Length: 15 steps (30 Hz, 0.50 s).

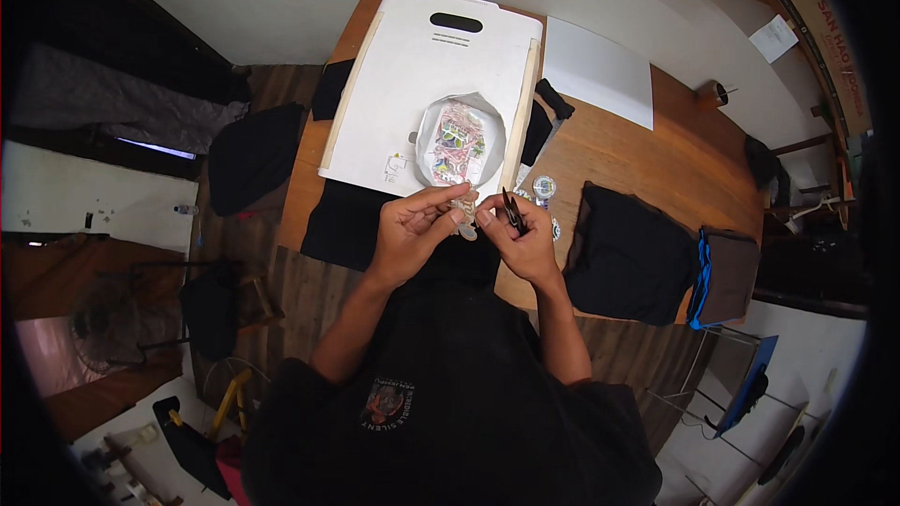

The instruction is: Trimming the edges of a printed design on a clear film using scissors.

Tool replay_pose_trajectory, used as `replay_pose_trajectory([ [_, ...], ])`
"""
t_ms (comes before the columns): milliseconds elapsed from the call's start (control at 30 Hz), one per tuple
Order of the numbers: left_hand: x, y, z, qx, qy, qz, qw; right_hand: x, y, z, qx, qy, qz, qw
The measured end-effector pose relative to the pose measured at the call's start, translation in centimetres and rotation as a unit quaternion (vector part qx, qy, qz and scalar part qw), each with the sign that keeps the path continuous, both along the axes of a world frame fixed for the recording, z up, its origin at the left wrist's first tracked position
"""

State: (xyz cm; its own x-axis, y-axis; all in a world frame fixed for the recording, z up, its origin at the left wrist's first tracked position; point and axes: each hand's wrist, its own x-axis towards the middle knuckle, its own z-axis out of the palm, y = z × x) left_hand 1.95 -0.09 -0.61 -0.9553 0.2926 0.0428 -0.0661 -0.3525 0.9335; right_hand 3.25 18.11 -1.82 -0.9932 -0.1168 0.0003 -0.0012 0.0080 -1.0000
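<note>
My left hand (412,232) pinches a small tan-and-white patterned piece (466,205), perhaps a sticker or label, between thumb and forefinger. My right hand (527,248) is closed, its thumb and forefinger at the piece's right edge. Tucked in that hand, a slim black tool (513,213) that looks like snips points up and away. Just beyond the fingers stands a round, white-walled container (424,155). Colourful printed pieces (459,139) lie in it. Right of my right hand are small round printed pieces (544,187), partly hidden by it.
A white board (394,66) with a handle slot lies on the wooden table (609,164). Folded black cloth (633,253) and a brown-and-blue bundle (727,272) rest at the right. White paper (600,75) and a brown cup (712,94) are farther back. A fan (103,328) stands left.
</note>
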Motion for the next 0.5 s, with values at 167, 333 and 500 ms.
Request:
replay_pose_trajectory([
  [167,0.05,-0.10,0.06,-0.003,-0.001,-0.014,1.000,0.10,0.36,0.04,0.008,0.011,0.013,1.000],
  [333,0.02,-0.19,0.38,-0.001,-0.025,-0.024,0.999,0.05,0.23,0.43,0.004,0.017,0.017,1.000],
  [500,-0.08,-0.75,-0.21,-0.006,-0.038,-0.032,0.999,-0.16,0.02,0.85,-0.026,0.014,0.019,0.999],
])
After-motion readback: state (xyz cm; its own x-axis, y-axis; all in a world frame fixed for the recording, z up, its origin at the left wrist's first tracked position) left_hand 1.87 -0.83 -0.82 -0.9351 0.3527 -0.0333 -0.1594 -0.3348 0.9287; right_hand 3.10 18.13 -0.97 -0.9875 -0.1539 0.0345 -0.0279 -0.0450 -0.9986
